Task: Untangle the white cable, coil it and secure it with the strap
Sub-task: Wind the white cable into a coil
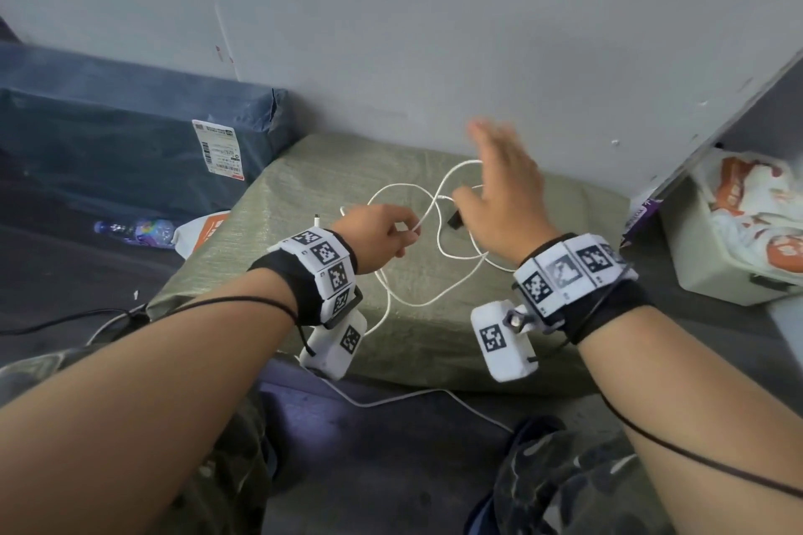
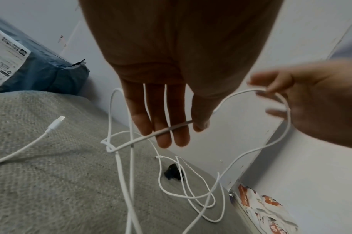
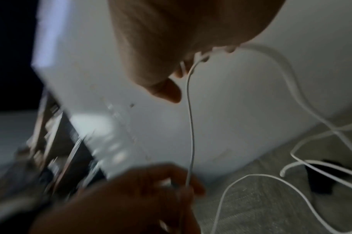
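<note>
The white cable lies in tangled loops on a grey-green woven bag. My left hand pinches a strand between thumb and fingers, low over the bag's left half. My right hand is raised further back, blurred, its fingers straight, and a loop of cable hangs over its fingers. One strand runs taut from the right hand down to the left hand. A cable plug lies free at the left. The black strap lies under the loops.
A grey wall rises right behind the bag. A blue parcel with a label sits at the left, with a plastic bottle in front of it. A white bin with a printed bag stands at the right.
</note>
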Action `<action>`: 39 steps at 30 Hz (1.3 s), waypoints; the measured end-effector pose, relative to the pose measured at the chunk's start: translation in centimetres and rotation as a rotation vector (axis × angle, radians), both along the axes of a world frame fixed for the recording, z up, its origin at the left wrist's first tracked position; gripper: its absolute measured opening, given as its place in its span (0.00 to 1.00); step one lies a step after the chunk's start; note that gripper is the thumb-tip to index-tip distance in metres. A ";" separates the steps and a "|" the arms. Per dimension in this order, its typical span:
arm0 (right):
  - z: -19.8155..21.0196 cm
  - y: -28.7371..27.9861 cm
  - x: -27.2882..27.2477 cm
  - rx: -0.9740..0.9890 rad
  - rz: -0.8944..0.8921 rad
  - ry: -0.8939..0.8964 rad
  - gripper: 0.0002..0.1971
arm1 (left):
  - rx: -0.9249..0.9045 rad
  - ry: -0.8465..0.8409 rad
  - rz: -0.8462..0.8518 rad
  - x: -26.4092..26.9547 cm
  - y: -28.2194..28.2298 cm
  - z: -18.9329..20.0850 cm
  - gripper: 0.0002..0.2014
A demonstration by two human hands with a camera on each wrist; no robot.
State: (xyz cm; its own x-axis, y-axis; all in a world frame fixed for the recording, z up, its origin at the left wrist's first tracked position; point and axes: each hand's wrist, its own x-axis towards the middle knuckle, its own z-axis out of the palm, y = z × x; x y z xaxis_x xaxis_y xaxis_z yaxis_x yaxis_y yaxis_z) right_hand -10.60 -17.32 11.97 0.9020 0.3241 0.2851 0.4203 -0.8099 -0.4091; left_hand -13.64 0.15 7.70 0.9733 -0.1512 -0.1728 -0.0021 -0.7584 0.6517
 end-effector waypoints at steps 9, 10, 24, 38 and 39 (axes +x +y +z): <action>-2.0 1.4 -1.2 -0.465 0.133 0.171 0.16 | -0.031 -0.143 -0.046 -0.2 -0.5 0.3 0.08; -2.0 1.4 -1.2 -0.459 0.127 0.166 0.17 | -0.018 -0.129 -0.059 -0.1 -0.4 0.2 0.07; -1.0 -2.0 1.9 -0.374 -0.096 0.037 0.15 | 0.524 -0.006 0.175 1.3 4.6 -0.8 0.08; 0.4 -4.7 2.0 -0.386 -0.430 0.110 0.17 | 0.379 -0.016 0.265 1.8 6.5 0.6 0.13; 0.5 -4.8 2.0 -0.391 -0.459 0.120 0.16 | 0.345 0.019 0.280 1.7 6.3 0.8 0.13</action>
State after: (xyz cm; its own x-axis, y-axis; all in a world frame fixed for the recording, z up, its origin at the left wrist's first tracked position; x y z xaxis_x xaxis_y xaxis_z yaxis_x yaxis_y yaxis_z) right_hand -8.62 -22.07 12.42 0.9928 -0.0449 0.1108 -0.0376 -0.9970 -0.0677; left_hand -11.91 6.45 8.46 0.9647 0.1875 -0.1850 0.2439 -0.9010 0.3588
